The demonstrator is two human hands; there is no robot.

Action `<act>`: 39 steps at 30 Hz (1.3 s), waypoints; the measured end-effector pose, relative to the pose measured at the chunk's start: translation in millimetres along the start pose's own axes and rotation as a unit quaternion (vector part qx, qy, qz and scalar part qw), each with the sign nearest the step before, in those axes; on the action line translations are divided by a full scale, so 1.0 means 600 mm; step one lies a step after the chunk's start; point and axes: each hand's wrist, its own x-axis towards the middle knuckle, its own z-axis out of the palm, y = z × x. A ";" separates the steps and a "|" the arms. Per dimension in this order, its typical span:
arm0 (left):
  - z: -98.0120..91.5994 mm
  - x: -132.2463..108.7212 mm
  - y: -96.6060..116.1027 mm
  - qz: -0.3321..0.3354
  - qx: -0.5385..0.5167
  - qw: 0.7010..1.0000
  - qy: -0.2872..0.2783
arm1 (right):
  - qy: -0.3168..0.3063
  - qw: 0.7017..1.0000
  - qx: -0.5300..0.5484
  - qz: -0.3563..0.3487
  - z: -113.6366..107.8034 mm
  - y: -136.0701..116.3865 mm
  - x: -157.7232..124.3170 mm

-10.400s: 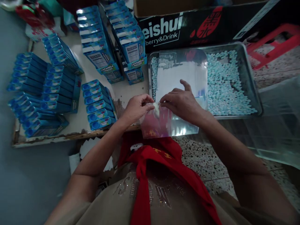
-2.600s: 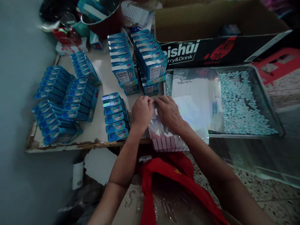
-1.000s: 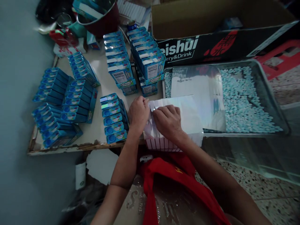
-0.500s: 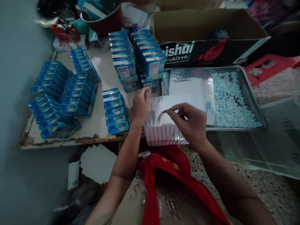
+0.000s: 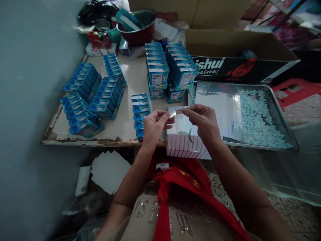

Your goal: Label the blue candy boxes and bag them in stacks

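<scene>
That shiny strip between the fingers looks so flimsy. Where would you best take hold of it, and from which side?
Probably at its two ends, as shown: the left hand pinches the left end of the strip, the right hand the right end, each coming in from its own side. The strip is thin, narrow and limp, so a grip at both ends should keep it taut above the sheet.

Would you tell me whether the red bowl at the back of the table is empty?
No, the red bowl holds blue and white boxes.
</scene>
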 end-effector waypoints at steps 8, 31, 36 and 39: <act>-0.143 0.017 0.067 0.098 0.219 0.963 0.125 | -0.068 0.994 -0.082 -0.010 0.143 0.025 0.052; -0.264 0.107 0.037 -0.012 0.152 0.985 0.076 | -0.104 0.938 -0.328 -0.037 0.239 0.070 0.111; -0.263 0.123 -0.006 -0.104 0.036 0.987 0.115 | -0.110 0.944 -0.312 -0.017 0.224 0.072 0.125; -0.262 0.137 -0.045 -0.090 0.046 0.981 0.165 | -0.091 0.979 -0.180 0.025 0.211 0.066 0.121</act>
